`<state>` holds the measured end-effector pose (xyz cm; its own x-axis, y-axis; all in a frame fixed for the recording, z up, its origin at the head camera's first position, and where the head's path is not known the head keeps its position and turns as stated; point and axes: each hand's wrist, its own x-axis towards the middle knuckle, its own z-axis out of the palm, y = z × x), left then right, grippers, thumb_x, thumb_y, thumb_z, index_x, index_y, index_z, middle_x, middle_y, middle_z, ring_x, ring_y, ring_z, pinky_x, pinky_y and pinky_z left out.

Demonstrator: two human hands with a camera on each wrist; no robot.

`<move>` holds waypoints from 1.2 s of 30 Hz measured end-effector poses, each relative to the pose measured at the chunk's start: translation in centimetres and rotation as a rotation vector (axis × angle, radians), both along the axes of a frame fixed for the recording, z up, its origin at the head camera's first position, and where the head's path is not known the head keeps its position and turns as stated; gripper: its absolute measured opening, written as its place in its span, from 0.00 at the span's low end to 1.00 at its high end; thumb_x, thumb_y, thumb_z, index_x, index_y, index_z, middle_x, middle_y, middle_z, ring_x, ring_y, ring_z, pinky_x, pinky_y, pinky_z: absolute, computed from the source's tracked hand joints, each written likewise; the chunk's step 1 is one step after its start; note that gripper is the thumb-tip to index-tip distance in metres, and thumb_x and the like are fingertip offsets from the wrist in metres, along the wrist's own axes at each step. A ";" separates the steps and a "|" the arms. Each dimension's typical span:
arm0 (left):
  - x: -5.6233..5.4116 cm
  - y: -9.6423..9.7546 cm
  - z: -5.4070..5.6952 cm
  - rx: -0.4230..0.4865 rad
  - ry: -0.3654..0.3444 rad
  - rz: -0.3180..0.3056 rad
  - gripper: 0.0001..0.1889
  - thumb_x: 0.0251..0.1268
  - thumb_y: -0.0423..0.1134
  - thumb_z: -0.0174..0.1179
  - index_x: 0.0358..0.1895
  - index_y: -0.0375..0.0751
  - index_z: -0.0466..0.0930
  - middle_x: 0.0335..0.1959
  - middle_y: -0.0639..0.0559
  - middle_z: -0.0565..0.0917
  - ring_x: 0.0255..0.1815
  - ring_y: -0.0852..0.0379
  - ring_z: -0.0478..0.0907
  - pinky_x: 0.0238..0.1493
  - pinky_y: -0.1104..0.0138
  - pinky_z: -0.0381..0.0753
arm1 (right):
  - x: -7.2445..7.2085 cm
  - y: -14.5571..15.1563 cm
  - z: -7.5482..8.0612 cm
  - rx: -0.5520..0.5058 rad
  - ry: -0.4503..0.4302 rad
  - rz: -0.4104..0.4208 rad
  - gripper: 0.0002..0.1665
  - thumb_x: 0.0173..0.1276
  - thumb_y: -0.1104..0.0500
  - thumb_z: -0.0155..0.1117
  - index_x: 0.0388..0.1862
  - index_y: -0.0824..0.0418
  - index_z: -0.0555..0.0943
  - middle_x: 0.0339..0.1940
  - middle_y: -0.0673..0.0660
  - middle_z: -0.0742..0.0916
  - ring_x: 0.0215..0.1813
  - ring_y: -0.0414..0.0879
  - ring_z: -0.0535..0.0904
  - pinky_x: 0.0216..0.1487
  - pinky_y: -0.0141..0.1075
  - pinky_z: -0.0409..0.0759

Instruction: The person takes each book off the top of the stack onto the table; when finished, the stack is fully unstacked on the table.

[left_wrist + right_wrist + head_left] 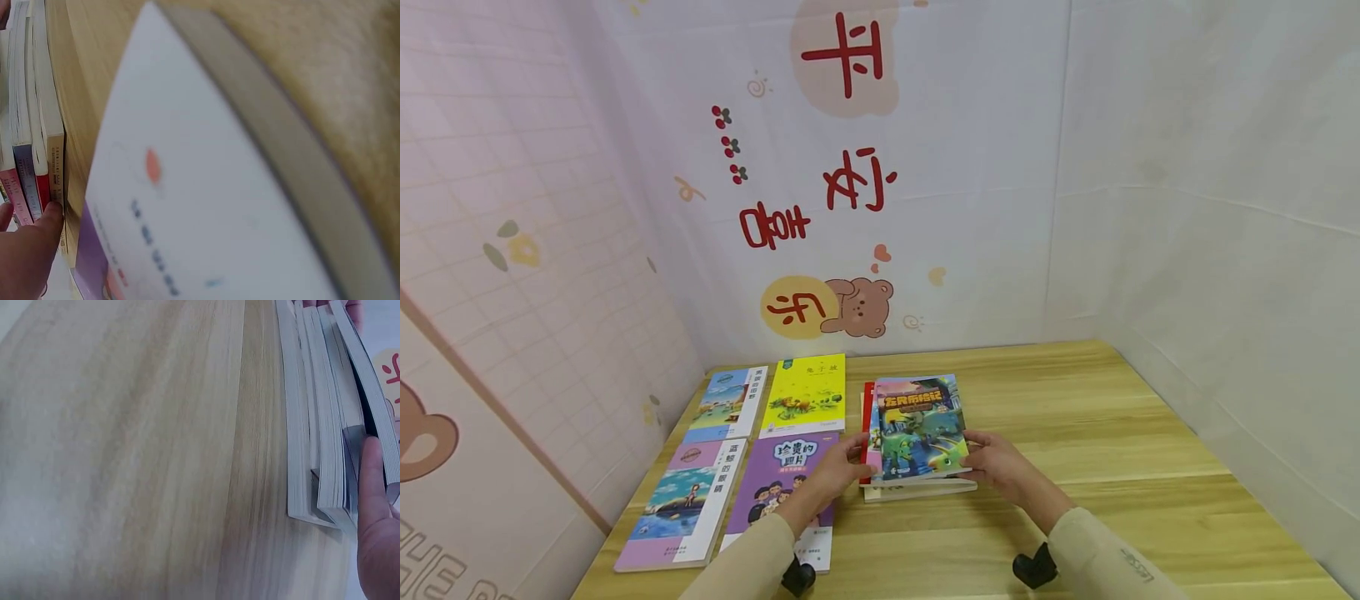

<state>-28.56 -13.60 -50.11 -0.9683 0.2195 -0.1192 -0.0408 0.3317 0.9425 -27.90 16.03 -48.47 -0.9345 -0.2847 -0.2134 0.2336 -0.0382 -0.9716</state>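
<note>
Rightward, open tabletop (1120,450) spreads past stacked books (919,433).

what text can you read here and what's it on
"平", "安", "喜", "乐": back cloth, sideways
"THE": left cloth, more cut off
"兔子坡": yellow book
"珍贵的照片": purple book
"蓝鲸的眼睛": pink book
"的田野": blue book, first characters unclear
"历险记": top book, first characters unclear
Too small or blurred: spines, right sleeve, small cover print
</note>
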 end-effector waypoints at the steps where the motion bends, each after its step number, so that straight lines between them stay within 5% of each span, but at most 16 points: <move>1: 0.0 0.0 0.0 0.002 -0.003 0.000 0.35 0.62 0.31 0.67 0.72 0.34 0.65 0.69 0.30 0.68 0.70 0.32 0.62 0.65 0.43 0.68 | 0.0 0.0 0.0 -0.009 0.002 0.006 0.39 0.67 0.77 0.51 0.75 0.80 0.49 0.68 0.80 0.67 0.52 0.55 0.82 0.54 0.49 0.80; 18: -0.1 0.0 -0.1 0.026 -0.018 0.004 0.35 0.63 0.31 0.67 0.73 0.37 0.65 0.71 0.30 0.65 0.72 0.32 0.59 0.67 0.43 0.65 | -0.4 0.0 0.4 -0.144 -0.013 -0.046 0.39 0.71 0.75 0.47 0.78 0.71 0.49 0.71 0.73 0.66 0.47 0.50 0.82 0.45 0.39 0.83; 25: -0.1 -0.1 -0.2 0.017 -0.008 0.003 0.35 0.62 0.30 0.67 0.73 0.36 0.65 0.70 0.30 0.66 0.71 0.32 0.61 0.68 0.42 0.63 | -1.0 0.6 1.1 -0.172 0.039 -0.021 0.37 0.72 0.75 0.40 0.79 0.71 0.47 0.72 0.73 0.64 0.52 0.50 0.80 0.48 0.37 0.82; 36: -0.2 0.0 -0.3 0.015 -0.007 0.010 0.34 0.63 0.30 0.66 0.73 0.36 0.64 0.70 0.30 0.67 0.71 0.33 0.61 0.68 0.43 0.63 | -2.5 3.3 2.6 -0.200 0.073 -0.056 0.38 0.73 0.74 0.45 0.79 0.71 0.47 0.63 0.63 0.73 0.49 0.43 0.82 0.54 0.40 0.81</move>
<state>-28.74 -13.56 -50.44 -0.9697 0.2113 -0.1223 -0.0503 0.3172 0.9470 -30.36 19.29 -45.87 -0.9611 -0.2614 -0.0896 0.1553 -0.2427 -0.9576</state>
